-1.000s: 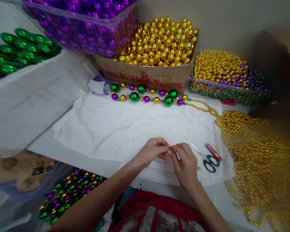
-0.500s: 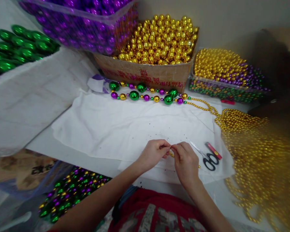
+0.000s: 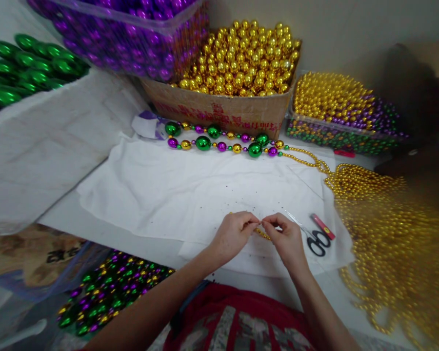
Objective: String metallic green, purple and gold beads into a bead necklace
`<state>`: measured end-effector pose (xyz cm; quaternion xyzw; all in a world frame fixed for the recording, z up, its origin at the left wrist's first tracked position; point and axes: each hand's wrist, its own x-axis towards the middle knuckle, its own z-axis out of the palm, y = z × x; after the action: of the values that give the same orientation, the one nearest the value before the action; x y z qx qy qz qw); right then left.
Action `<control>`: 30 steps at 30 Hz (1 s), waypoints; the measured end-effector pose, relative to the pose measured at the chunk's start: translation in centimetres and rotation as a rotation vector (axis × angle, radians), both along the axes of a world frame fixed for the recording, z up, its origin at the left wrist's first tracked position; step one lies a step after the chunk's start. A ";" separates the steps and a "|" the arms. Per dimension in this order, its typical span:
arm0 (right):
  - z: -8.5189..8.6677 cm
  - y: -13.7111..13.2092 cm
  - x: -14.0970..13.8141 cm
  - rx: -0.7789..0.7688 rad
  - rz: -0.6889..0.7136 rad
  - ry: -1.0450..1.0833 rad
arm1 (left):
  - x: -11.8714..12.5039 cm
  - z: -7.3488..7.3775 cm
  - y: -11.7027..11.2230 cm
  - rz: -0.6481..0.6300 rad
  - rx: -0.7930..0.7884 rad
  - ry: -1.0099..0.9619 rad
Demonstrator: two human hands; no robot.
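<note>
My left hand (image 3: 236,236) and my right hand (image 3: 286,240) meet over the white cloth (image 3: 149,195), fingertips pinched close together. Between them a short piece of gold bead strand (image 3: 262,234) shows just under the fingers; its pinched ends are too small to see clearly. Right of my right hand lie scissors (image 3: 316,243) with black handles, their blades pointing away from me. A red lighter-like piece (image 3: 322,226) rests beside them. Further back, a necklace of green, purple and gold beads (image 3: 221,146) is stretched across the cloth.
A pile of gold bead strands (image 3: 395,253) covers the table's right side. Behind stand a cardboard box of gold balls (image 3: 219,109), a tub of purple beads (image 3: 131,48) and a tub of small mixed beads (image 3: 336,129). A white foam box (image 3: 51,141) is at left; finished-looking strands (image 3: 109,287) hang lower left.
My right hand has turned slightly and its fingers have spread into a clearer pinch. More of the gold bead strand shows between the hands.
</note>
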<state>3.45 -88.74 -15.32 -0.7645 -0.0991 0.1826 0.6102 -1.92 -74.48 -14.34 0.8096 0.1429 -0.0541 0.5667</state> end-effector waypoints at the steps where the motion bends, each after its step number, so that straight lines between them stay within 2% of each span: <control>1: -0.1 -0.1 0.1 0.043 -0.012 0.058 | 0.1 0.0 0.0 0.036 -0.123 0.047; 4: -0.1 -0.1 0.2 0.170 -0.057 0.208 | 0.2 0.2 -0.1 0.096 -0.461 0.120; 7: 0.0 0.0 0.2 0.266 -0.105 0.296 | 0.2 0.3 -0.2 0.071 -0.638 0.147; 12: 0.0 0.2 0.4 0.393 -0.205 0.378 | -0.2 -0.5 -0.3 0.060 -0.644 0.183; 17: -0.4 -0.4 1.6 0.526 -0.228 0.508 | -0.6 -1.2 -0.1 0.059 -0.602 0.172; 22: -1.2 -0.6 2.6 0.598 -0.241 0.545 | -0.5 -1.1 0.3 0.027 -0.546 0.180; 25: -1.0 -0.3 2.5 0.612 -0.242 0.495 | -0.3 -0.8 0.6 0.012 -0.565 0.175; 28: -0.3 0.1 1.5 0.594 -0.181 0.452 | 0.0 -0.4 0.9 0.025 -0.682 0.130; 30: 0.1 0.2 0.6 0.503 0.029 0.413 | 0.1 -0.1 1.1 0.056 -0.758 0.089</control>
<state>4.05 -88.53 -15.21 -0.5350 -0.0259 0.3123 0.7846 -1.78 -73.39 -14.40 0.5352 0.1590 -0.1227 0.8205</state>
